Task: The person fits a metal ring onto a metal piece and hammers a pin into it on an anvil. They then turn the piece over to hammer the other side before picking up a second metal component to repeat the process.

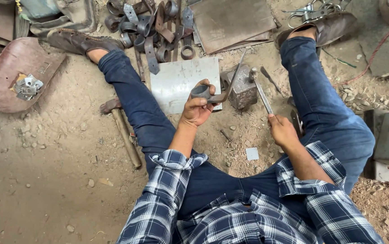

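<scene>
The left hand (197, 108) is closed around a bent metal strap (212, 92), and the right hand (281, 129) is closed around a thin metal tool (262, 95).

Seen from the head camera: the strap is held up above the dirt floor, between the two legs in blue jeans. Its round loop end is gripped by the fingers, and its long flat end is pointed up toward a small metal block (243, 89) (a kind of little anvil). The thin tool is held with its far end at the block. A flat grey metal sheet (176, 83) is laid on the ground behind the left hand. A hammer (123, 129) is left lying beside the left leg. More bent straps (151, 27) are piled past the sheet.
</scene>
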